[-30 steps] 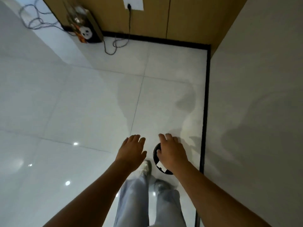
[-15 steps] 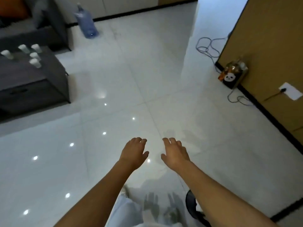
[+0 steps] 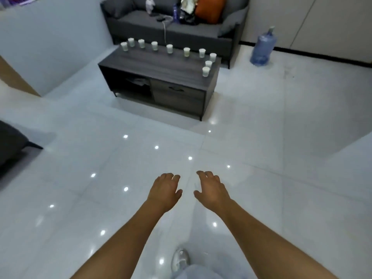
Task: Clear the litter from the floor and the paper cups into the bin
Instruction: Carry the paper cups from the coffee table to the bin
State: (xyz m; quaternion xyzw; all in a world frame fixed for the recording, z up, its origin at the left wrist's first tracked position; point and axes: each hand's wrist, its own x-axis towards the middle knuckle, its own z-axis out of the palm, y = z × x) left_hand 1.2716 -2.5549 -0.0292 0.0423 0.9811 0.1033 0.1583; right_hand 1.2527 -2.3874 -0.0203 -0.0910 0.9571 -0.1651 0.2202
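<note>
Several white paper cups [image 3: 169,48] stand upright along the back and right edges of a dark grey coffee table [image 3: 161,65] across the room. My left hand [image 3: 165,189] and my right hand [image 3: 213,189] hover side by side over the white tiled floor, palms down, fingers relaxed, holding nothing. Both hands are far short of the table. The bin is out of view, and I see no litter on the floor here.
A grey sofa [image 3: 153,23] with an orange cushion [image 3: 210,9] stands behind the table. A blue water jug [image 3: 262,48] sits on the floor at the right wall. A dark furniture piece [image 3: 10,146] juts in at the left. My shoe [image 3: 180,258] shows below.
The view has swung left, away from the corner with the black bin and the wooden wall, to face the coffee table and sofa. Both hands stay empty in front of me.
</note>
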